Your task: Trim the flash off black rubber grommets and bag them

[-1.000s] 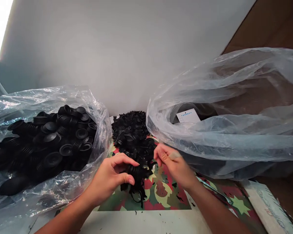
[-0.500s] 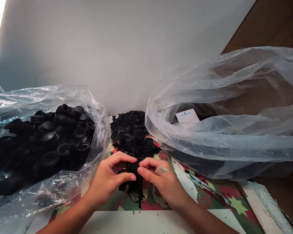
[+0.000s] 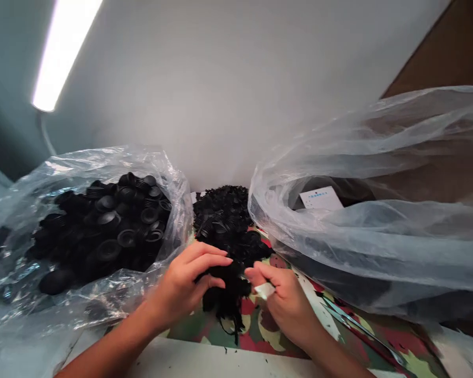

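My left hand is curled, thumb and fingertips around a dark, blurred shape that appears to be a small black rubber bellows; its outline merges with the black scraps behind. My right hand is just to the right, apart from the left one, its fingers closed in a pinch. Whatever is in that pinch, if anything, is too blurred to make out. A whitish wrap covers part of a right finger. Below both hands lie thin black rubber scraps on the patterned mat.
A clear plastic bag full of black bellows stands on the left. Another bag, holding a white card, opens on the right. Between them is a black heap. Scissors lie right of my right hand.
My right hand has pulled away to the right from the bellows and left fingers. The left hand keeps nearly the same curl. The whole view has shifted, showing more of the lamp.
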`<state>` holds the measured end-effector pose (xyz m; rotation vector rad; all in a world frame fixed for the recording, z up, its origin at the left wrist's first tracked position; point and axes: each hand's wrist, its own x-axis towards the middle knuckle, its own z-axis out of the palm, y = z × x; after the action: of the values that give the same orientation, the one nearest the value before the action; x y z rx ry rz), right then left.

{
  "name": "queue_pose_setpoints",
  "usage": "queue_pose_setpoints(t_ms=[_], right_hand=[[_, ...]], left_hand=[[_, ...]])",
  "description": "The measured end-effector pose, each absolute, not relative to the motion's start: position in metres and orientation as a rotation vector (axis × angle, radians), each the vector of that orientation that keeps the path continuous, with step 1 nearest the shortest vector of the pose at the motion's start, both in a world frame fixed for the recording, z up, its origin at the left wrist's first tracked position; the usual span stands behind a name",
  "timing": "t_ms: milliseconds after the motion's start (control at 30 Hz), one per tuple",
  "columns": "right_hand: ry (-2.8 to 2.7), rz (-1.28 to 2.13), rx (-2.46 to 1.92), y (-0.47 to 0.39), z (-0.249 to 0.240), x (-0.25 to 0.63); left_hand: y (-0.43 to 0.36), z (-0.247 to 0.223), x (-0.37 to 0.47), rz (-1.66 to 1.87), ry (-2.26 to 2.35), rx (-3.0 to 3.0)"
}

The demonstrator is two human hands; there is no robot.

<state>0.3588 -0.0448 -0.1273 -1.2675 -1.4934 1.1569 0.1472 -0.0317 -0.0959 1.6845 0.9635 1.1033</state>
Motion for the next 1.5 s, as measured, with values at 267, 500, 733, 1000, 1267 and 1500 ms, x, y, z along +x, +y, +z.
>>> queue_pose_setpoints(t_ms=[267,500,733,1000,1267,1500], right_hand=[[-1.544,0.880,-1.327,-0.038,-0.147,0.364],[-1.464,1.276,-1.167,-0.052,-0.126,0.347],[-1.286,1.488,-1.076,-0.052,-0.119,0.348],[-1.157,1.624,-1.026,-0.055,-0.118,0.353],[-1.319,1.382,-1.175,-0.051,-0.136,0.350],[-1.419,1.274,-1.208,-0.050,-0.152,0.353]], left_hand=[[-0.047,-0.057,0.134,0.940,0.842,1.979],[-0.048,-0.092,0.156,1.045,1.122,1.743],[-0.039,-0.104,0.163,1.076,1.108,1.557],[-0.040,-0.103,0.162,1.099,1.068,1.405],[-0.038,-0.071,0.129,1.169,1.382,2.286],[-0.024,0.006,0.049,0.422,2.770,2.166]])
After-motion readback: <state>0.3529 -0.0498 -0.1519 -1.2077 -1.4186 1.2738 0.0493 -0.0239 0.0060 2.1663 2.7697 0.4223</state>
